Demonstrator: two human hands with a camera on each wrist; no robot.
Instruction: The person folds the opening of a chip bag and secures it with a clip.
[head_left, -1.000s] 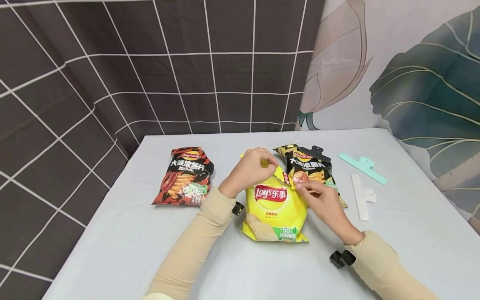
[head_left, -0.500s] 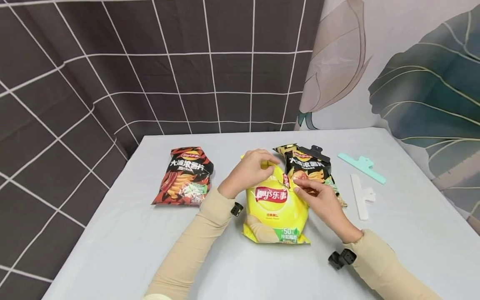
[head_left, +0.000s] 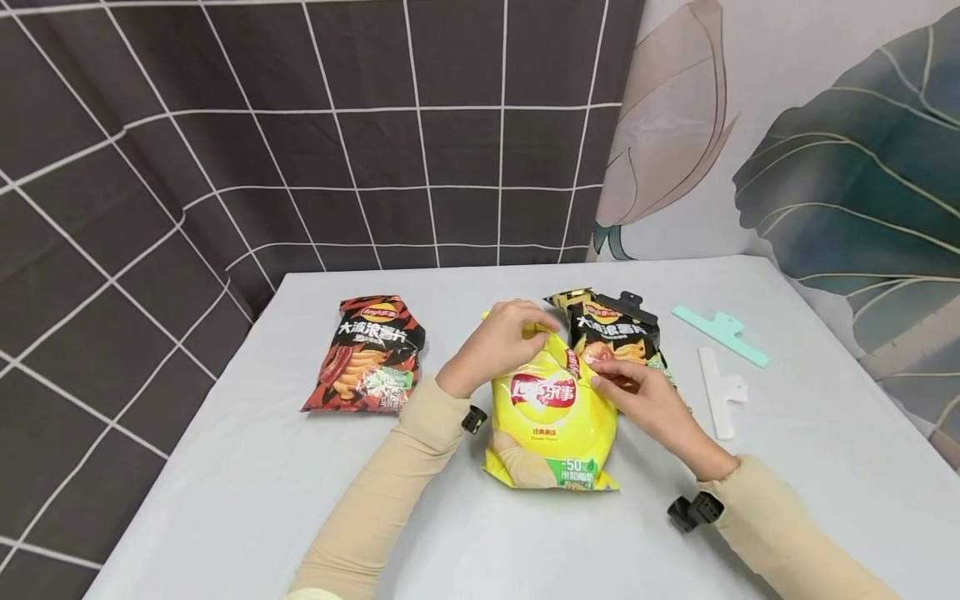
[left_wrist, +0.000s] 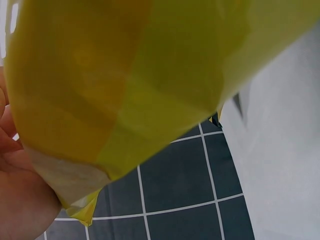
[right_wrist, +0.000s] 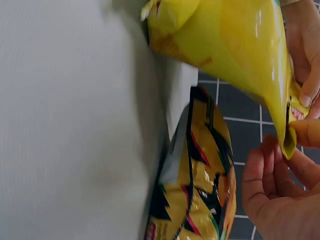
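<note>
A yellow Lay's potato chip bag stands near the table's middle, its top edge folded over toward the front. My left hand pinches the fold at the upper left, the fingertips partly tucked behind the thumb. At the fold's right end, my right hand grips the corner between thumb and fingers; the right wrist view shows this pinch on the bag's yellow edge. Behind the right hand lies a black chip bag with a black bag clip across its top.
A red and black chip bag lies at the left. On the right are a mint-green bag clip and a white bag clip. A dark gridded cloth hangs behind the white table.
The bag's top strip, raised between my hands a second ago, now lies flatter against the front. My left fingers have closed in on the fold. My right forearm has shifted slightly right.
</note>
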